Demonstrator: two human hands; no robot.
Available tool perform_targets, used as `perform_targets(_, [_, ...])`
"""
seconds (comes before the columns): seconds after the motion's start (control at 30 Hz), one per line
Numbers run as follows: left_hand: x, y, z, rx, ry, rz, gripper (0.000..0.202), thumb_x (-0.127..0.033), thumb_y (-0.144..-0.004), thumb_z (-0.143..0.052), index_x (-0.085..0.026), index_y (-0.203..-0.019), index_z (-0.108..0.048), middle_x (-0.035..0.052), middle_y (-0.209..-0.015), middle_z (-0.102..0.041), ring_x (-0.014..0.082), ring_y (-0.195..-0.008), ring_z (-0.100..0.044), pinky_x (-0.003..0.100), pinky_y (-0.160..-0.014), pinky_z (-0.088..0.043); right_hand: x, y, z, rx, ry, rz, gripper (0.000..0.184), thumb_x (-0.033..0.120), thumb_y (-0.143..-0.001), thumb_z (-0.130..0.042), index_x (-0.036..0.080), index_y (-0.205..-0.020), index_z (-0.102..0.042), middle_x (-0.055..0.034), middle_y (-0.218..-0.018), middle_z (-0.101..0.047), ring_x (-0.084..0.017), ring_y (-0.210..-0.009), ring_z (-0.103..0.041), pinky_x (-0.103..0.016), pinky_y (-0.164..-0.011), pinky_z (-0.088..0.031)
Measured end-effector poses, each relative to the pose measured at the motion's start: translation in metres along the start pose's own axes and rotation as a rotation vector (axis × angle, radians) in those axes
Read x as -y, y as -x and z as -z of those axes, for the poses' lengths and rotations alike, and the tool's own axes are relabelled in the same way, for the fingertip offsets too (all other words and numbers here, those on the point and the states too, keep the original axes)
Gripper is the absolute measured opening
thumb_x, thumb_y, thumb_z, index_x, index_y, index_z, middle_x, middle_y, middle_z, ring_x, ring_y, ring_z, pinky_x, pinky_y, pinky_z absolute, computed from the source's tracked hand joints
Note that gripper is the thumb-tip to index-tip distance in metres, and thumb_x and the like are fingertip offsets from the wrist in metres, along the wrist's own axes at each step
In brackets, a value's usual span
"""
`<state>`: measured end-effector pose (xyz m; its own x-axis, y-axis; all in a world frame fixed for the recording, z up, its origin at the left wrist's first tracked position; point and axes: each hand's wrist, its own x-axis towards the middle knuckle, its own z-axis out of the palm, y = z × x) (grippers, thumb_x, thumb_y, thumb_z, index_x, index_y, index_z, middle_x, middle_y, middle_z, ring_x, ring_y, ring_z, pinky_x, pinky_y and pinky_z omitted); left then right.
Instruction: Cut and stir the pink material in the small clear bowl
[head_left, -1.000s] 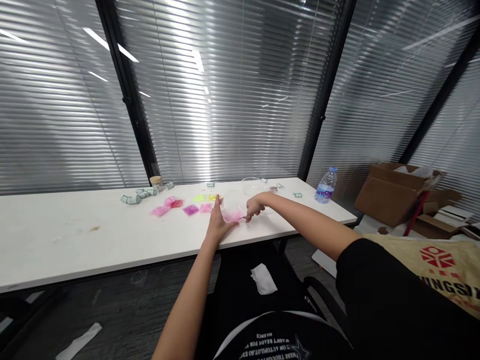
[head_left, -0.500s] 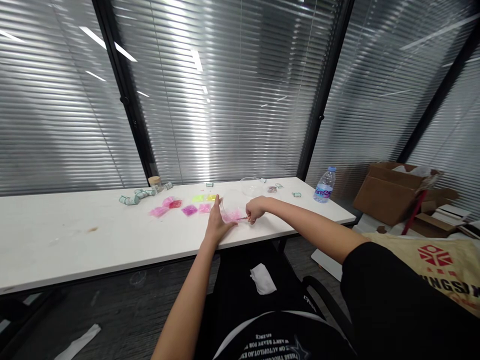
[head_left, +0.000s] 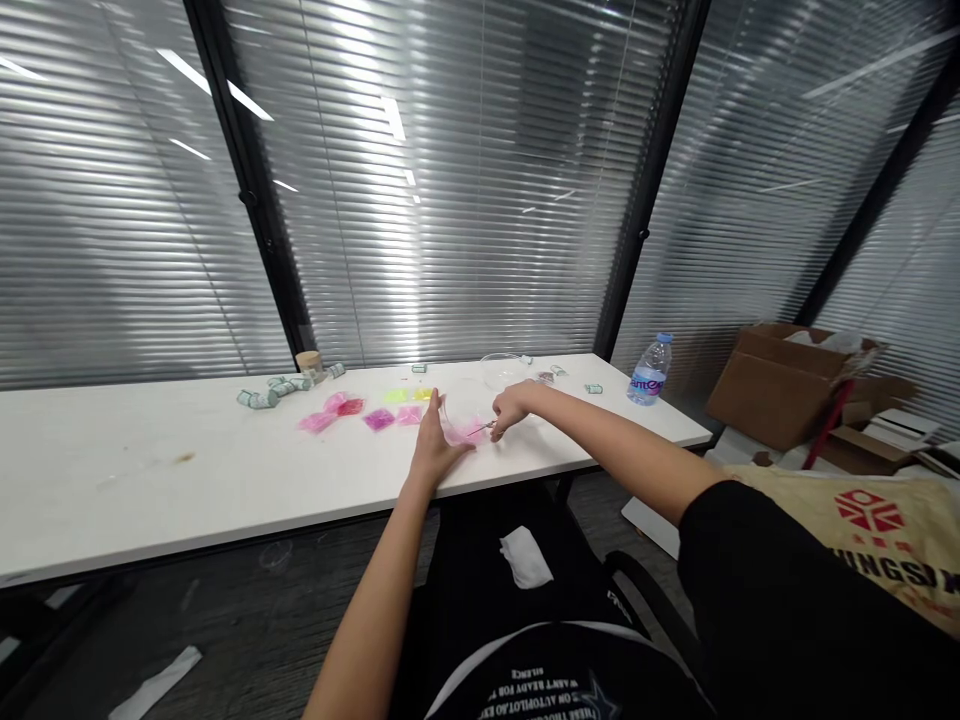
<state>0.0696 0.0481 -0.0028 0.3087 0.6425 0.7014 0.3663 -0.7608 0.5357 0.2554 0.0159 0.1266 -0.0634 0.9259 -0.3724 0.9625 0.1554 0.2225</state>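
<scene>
While both hands work at the clear plastic bowl (head_left: 466, 412), it sits near the front edge of the long white table (head_left: 150, 480).
Left hand (head_left: 433, 447) lies flat, fingers spread, against the bowl's left side. Right hand (head_left: 510, 408) pinches a thin small tool (head_left: 480, 427), tip over pink material in the bowl. Pink and yellow sachets (head_left: 352, 411) lie just left; clear water bottle (head_left: 649, 372) stands well right.

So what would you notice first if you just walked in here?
Probably the bright pink and yellow packets lined up on the long white table. Next, the left hand steadying a clear bowl with pink stuff inside, while the right hand pokes a thin tool into it. A water bottle stands far right.
</scene>
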Motion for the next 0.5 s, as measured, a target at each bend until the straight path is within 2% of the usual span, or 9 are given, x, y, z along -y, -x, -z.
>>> perform_targets(0.13, [-0.0011, 0.0001, 0.0009, 0.001, 0.001, -0.019, 0.126, -0.032, -0.057, -0.085, -0.023, -0.151, -0.002, 0.0196, -0.144, -0.041, 0.0368, -0.134, -0.038, 0.054, -0.106, -0.035, 0.0047, -0.0016, -0.0020, 0.002, 0.008, -0.019, 0.077, 0.072, -0.060, -0.064, 0.019, -0.116, -0.066, -0.0158, -0.117, -0.066, -0.040, -0.109, -0.057, -0.048, -0.087, -0.041])
perform_targets(0.23, [-0.0021, 0.0002, 0.0014, -0.004, -0.001, -0.033, 0.124, -0.033, -0.058, -0.085, -0.023, -0.151, -0.003, 0.0191, -0.144, -0.041, 0.0364, -0.134, -0.039, 0.053, -0.106, -0.036, 0.0077, -0.0010, -0.0042, 0.013, -0.004, 0.013, 0.073, 0.072, -0.059, -0.065, 0.021, -0.111, -0.068, -0.0132, -0.113, -0.067, -0.037, -0.105, -0.059, -0.044, -0.083, -0.042])
perform_targets(0.5, [-0.0019, -0.0007, 0.0015, -0.015, -0.005, -0.044, 0.124, -0.034, -0.059, -0.084, -0.022, -0.151, -0.003, 0.0202, -0.143, -0.041, 0.0363, -0.134, -0.039, 0.053, -0.105, -0.037, 0.0057, -0.0018, -0.0092, 0.048, -0.026, 0.102, 0.046, 0.059, -0.063, -0.071, 0.024, -0.092, -0.072, -0.0050, -0.099, -0.071, -0.028, -0.092, -0.063, -0.032, -0.068, -0.042])
